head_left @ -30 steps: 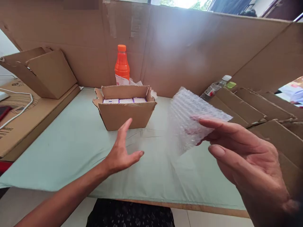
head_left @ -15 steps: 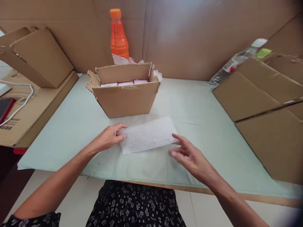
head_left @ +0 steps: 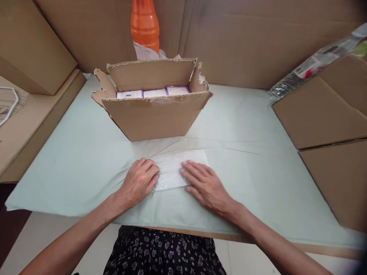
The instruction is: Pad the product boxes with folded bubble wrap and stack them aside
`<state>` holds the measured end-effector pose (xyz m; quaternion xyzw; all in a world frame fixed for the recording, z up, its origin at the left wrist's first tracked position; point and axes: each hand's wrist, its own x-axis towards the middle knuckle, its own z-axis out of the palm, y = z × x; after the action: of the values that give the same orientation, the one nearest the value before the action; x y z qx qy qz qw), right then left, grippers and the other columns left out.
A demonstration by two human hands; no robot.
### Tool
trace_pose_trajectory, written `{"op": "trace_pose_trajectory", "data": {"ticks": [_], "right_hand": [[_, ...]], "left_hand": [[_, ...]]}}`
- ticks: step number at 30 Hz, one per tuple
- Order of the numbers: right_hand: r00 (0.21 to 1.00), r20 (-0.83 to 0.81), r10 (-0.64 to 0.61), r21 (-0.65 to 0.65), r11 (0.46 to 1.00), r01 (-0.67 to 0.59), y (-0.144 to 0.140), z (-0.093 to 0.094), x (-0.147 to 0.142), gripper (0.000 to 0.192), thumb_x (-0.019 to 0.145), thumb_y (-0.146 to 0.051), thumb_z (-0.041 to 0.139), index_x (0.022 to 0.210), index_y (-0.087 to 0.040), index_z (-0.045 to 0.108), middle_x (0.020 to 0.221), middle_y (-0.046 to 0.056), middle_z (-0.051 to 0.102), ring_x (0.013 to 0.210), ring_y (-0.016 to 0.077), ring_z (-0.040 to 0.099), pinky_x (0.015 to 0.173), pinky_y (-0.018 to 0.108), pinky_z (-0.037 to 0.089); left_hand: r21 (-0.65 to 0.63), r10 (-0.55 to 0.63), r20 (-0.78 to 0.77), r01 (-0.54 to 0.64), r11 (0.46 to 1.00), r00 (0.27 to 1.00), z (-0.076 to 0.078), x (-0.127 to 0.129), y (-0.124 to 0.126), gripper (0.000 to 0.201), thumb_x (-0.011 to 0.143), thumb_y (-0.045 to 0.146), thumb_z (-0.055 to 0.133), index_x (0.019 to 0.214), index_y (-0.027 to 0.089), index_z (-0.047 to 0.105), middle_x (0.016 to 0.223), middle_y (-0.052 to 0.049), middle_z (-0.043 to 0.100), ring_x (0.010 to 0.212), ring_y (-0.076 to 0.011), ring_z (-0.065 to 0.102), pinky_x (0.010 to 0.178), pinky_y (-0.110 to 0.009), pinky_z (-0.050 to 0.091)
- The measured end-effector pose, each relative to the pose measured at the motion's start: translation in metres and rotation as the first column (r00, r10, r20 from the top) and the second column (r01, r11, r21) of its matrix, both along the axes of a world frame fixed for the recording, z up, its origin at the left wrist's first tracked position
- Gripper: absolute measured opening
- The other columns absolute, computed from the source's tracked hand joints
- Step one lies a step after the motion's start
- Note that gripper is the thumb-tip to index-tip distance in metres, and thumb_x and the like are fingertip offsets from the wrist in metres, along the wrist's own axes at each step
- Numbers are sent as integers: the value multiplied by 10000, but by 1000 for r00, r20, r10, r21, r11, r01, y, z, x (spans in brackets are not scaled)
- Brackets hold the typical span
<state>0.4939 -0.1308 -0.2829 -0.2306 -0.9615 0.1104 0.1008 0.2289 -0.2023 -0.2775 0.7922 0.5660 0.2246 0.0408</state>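
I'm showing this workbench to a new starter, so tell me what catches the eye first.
The left hand and right hand press flat on a sheet of bubble wrap at the near middle of the pale green table cover. Just behind stands an open cardboard box holding white and purple packs. A bright orange bottle rises behind it.

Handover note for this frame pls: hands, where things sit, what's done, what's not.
Left hand: flat, fingers on the left end of the bubble wrap.
Right hand: flat, palm down on its right end.
Bubble wrap lies spread on the green table cover, just in front of the open cardboard box.
Box holds a row of small white-and-purple packs; orange bottle stands behind it.
Done: wrap laid flat. Not done: nothing is on the wrap; the packs are in the box.
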Motion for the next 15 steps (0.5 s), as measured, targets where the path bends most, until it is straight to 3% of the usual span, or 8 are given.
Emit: {"op": "trace_pose_trajectory", "data": {"ticks": [3, 6, 8, 11, 13, 15], "right_hand": [[956, -57, -288, 76, 953, 292, 6, -3, 58, 405, 1040, -318, 456, 1407, -214, 595, 1465, 109, 601, 1371, 298, 544, 1049, 500, 464], [880, -145, -453, 98, 878, 468, 9, 5, 83, 304, 1022, -336, 488, 1216, -213, 688, 1290, 106, 700, 1193, 288, 650, 945, 451, 502], [866, -146, -479, 106, 862, 495, 13, 9, 76, 297, 1015, -357, 491, 1160, -206, 701, 1248, 109, 711, 1138, 293, 660, 903, 445, 507], [876, -90, -473, 149, 863, 482, 23, 8, 46, 353, 997, -417, 509, 1144, -163, 704, 1279, 155, 691, 1151, 343, 636, 899, 483, 498], [887, -80, -455, 169, 871, 462, 29, 4, 27, 354, 976, -422, 541, 1119, -141, 702, 1285, 178, 686, 1140, 361, 635, 891, 496, 494], [905, -116, -408, 153, 893, 423, 31, 1, 15, 264, 973, -363, 544, 1022, -155, 698, 1269, 164, 699, 1121, 337, 650, 880, 475, 496]], "left_hand": [[15, 6, 44, -6, 1000, 999, 0, -2, -3, 148, 951, 101, 529, 938, 174, 657, 933, -61, 686, 856, -217, 612, 756, -358, 506], [52, 55, 59, -58, 997, 997, 11, -8, -10, 131, 964, 143, 548, 1002, 170, 670, 1045, -88, 689, 934, -224, 640, 819, -359, 525], [118, 191, 8, -191, 975, 981, 17, -15, -18, 132, 969, 198, 573, 1050, 160, 671, 1075, -105, 688, 946, -237, 655, 831, -370, 528], [150, 399, -123, -380, 913, 909, 19, -24, -31, 206, 954, 344, 622, 1021, 156, 672, 942, -90, 692, 794, -244, 650, 727, -381, 517], [95, 438, -163, -428, 899, 884, 15, -21, -35, 240, 925, 397, 647, 960, 161, 666, 890, -83, 682, 762, -253, 644, 692, -383, 511], [34, 436, -107, -435, 900, 894, 8, -10, -35, 156, 922, 325, 625, 879, 176, 639, 876, -76, 674, 802, -252, 655, 721, -375, 519]]}}
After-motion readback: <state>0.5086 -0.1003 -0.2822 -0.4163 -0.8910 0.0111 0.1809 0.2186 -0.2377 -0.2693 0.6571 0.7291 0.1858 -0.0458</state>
